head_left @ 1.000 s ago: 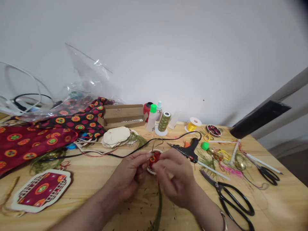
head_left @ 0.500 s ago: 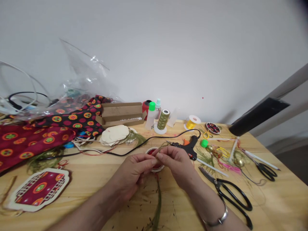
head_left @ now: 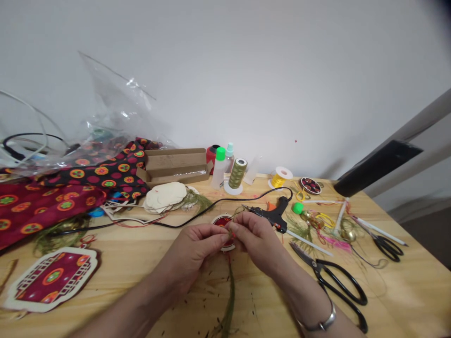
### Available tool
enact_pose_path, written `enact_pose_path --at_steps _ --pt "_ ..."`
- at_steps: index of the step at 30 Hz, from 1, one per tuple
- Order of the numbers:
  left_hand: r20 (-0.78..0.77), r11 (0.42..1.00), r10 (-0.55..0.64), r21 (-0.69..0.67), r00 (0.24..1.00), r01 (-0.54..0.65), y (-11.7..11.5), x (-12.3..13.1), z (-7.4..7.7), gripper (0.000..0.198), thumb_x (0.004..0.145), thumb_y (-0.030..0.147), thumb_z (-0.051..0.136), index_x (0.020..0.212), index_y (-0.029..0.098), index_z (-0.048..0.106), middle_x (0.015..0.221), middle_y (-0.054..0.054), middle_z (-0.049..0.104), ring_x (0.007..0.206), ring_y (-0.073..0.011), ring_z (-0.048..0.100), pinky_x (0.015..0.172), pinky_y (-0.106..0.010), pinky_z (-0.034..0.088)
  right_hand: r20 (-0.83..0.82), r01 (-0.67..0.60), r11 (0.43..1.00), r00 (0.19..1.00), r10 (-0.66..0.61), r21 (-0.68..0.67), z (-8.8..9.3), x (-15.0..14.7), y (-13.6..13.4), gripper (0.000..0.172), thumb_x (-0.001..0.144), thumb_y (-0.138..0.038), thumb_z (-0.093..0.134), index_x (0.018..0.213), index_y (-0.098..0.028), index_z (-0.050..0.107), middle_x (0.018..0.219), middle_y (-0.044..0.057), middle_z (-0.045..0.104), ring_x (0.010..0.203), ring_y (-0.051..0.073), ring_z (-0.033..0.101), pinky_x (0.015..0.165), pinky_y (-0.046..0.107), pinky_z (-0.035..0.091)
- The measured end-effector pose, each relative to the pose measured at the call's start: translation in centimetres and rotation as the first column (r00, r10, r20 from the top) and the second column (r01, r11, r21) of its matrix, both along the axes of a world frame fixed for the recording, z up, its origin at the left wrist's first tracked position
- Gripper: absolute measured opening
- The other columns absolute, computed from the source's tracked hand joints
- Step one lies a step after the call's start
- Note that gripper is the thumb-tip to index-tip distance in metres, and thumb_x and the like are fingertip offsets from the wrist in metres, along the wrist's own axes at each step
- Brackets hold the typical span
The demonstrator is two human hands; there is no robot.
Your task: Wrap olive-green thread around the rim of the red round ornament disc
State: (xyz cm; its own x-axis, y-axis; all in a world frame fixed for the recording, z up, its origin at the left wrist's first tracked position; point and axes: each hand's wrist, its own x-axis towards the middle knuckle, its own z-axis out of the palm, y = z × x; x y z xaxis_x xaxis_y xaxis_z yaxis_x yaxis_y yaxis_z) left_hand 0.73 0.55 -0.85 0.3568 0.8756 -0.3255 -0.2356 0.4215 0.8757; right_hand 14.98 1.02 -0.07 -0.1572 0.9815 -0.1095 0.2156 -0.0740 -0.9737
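Note:
Fingertips of my left hand (head_left: pixel 199 246) and my right hand (head_left: pixel 255 237) meet in a pinch over a small round ornament (head_left: pixel 222 219) with a dark red patterned centre and white rim. A thin olive green thread (head_left: pixel 238 210) loops out by the right fingers; both hands seem closed on it, though the pinched part is mostly hidden. Below the ornament, an olive tassel (head_left: pixel 229 300) hangs from a red cord and lies on the table toward me. The fingers cover part of the ornament.
A black glue gun (head_left: pixel 276 216) lies just beyond my right hand, and large black scissors (head_left: pixel 322 267) beside my right forearm. To the left is a larger patterned ornament (head_left: pixel 52 279). An olive thread spool (head_left: pixel 237 174), a cardboard box (head_left: pixel 176 164) and patterned fabric (head_left: pixel 38 202) sit behind.
Both hands stay pinched together, with only a slight shift of the fingers. More of the ornament's patterned centre shows. The whole view has shifted slightly.

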Motion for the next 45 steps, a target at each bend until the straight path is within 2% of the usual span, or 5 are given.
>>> enact_pose_path --at_steps 4,16,32,39,45 --pt "-0.031 0.999 0.022 -0.023 0.999 -0.023 -0.01 0.06 0.12 0.007 0.065 0.02 0.068 0.067 0.016 0.072 0.066 -0.004 0.071 0.067 -0.0147 0.059 0.059 -0.02 0.04 0.108 -0.009 0.992 0.994 -0.005 0.125 -0.24 0.36 -0.02 0.014 0.077 -0.019 0.049 0.064 -0.016 0.054 0.06 -0.001 0.053 0.057 0.01 0.046 0.05 0.02 0.036" --pt "-0.151 0.999 0.038 -0.017 0.988 -0.041 0.05 0.06 0.12 0.01 0.063 0.025 0.069 0.063 0.016 0.071 0.053 0.0 0.064 0.038 -0.0039 0.032 0.038 -0.02 0.014 0.119 -0.03 0.99 0.993 0.013 0.141 -0.06 0.4 0.1 0.014 0.078 -0.019 0.05 0.065 -0.016 0.055 0.061 -0.001 0.055 0.059 0.011 0.049 0.055 0.021 0.039" --pt "-0.121 0.997 0.051 -0.055 0.991 -0.058 0.04 0.15 0.14 0.013 0.061 0.028 0.071 0.062 0.014 0.07 0.048 0.002 0.059 0.036 -0.0032 0.027 0.036 -0.019 0.012 0.109 -0.013 0.99 0.994 -0.003 0.139 0.04 0.4 0.06 0.012 0.076 -0.019 0.052 0.065 -0.016 0.057 0.061 -0.001 0.054 0.059 0.011 0.048 0.054 0.021 0.039" --pt "-0.08 0.998 0.044 -0.036 0.996 -0.047 0.1 0.23 0.29 0.008 0.063 0.023 0.07 0.061 0.015 0.07 0.054 0.0 0.064 0.04 -0.0053 0.038 0.038 -0.018 0.019 0.157 -0.036 0.984 0.988 0.008 0.177 0.13 0.48 0.11 0.016 0.078 -0.018 0.05 0.063 -0.016 0.054 0.06 -0.001 0.052 0.059 0.011 0.046 0.054 0.021 0.037" --pt "-0.103 0.998 0.059 -0.033 0.993 -0.063 0.06 0.14 0.01 0.011 0.062 0.025 0.07 0.066 0.015 0.071 0.058 -0.002 0.066 0.038 -0.004 0.034 0.036 -0.019 0.014 0.122 -0.023 0.982 0.993 0.001 0.185 -0.25 0.62 0.21 0.016 0.078 -0.018 0.05 0.063 -0.016 0.055 0.06 -0.001 0.054 0.058 0.011 0.047 0.053 0.02 0.038"
